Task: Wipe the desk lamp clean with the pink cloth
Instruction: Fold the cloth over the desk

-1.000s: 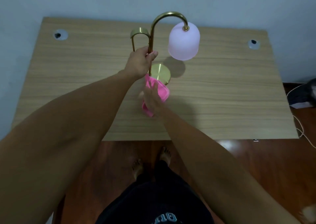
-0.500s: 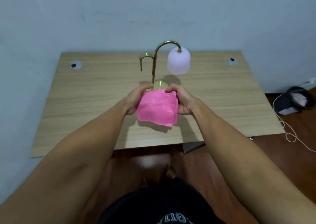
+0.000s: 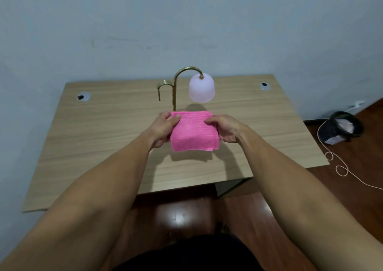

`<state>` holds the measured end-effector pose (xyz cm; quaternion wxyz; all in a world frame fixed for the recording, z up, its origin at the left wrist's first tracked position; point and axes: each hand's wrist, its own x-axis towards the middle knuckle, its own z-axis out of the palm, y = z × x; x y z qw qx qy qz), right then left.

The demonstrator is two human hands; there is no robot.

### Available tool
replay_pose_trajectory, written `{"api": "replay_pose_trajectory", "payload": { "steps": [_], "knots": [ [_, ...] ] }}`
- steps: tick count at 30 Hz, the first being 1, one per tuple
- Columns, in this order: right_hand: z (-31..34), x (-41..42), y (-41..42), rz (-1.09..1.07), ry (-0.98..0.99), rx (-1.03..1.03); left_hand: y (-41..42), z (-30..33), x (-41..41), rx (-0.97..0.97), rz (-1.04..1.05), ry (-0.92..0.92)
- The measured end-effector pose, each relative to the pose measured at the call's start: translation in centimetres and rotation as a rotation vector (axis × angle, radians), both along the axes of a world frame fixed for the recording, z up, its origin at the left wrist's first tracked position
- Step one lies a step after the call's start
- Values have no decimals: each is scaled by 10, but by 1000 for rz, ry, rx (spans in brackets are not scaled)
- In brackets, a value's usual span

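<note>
Head view, looking down: dark clothing is seen at the bottom edge, and two bare forearms are stretched forward over a wooden floor (image 3: 259,214) toward a desk (image 3: 107,146). A folded pink cloth (image 3: 193,133) is held above the desk's middle, clear of the surface, with its shadow cast just below. The left hand (image 3: 163,129) is pinched shut on the cloth's left edge, thumb on top. The right hand (image 3: 224,128) is clamped on the right edge in the same way. Just behind the cloth, the lamp (image 3: 176,88) is stood upright on the desk; its base is hidden by the cloth. A pale shade (image 3: 201,90) is hung from the curved brass neck, to the right. A grey wall (image 3: 186,32) is seen beyond. At far right, a dark basket (image 3: 339,128) and a looped cord (image 3: 339,168) are laid on the floor.
</note>
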<state>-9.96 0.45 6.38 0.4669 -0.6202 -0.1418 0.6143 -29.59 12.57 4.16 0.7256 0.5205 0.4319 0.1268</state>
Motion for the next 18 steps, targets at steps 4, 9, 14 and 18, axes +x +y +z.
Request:
{"api": "replay_pose_trajectory", "payload": {
  "steps": [4,9,14,18],
  "knots": [
    [-12,29,-14,-111,-20,47,-16,-8,38,-7,9,10],
    [-26,86,-38,-200,-79,40,-38,-18,89,-174,-17,14],
    [-43,144,-65,-238,-152,32,-75,-22,152,-139,-24,30],
    [-60,187,-83,-232,-204,21,-107,-36,201,-42,-26,71]
  ]
}}
